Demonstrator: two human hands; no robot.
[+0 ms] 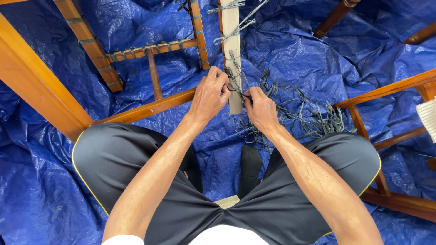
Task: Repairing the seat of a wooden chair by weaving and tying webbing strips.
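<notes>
A crumpled blue plastic tarpaulin (295, 59) covers the floor. On it lies a pale flat wooden slat (233, 68), wound with thin grey strips (236, 75). The left hand (210, 95) grips the slat's left edge, fingers curled shut on the strips. The right hand (260, 109), just right of the slat, pinches one strip. Orange-brown wooden frames (150, 109) stand around the slat.

White bundle (428, 119) cut off at right edge, possibly cord
</notes>
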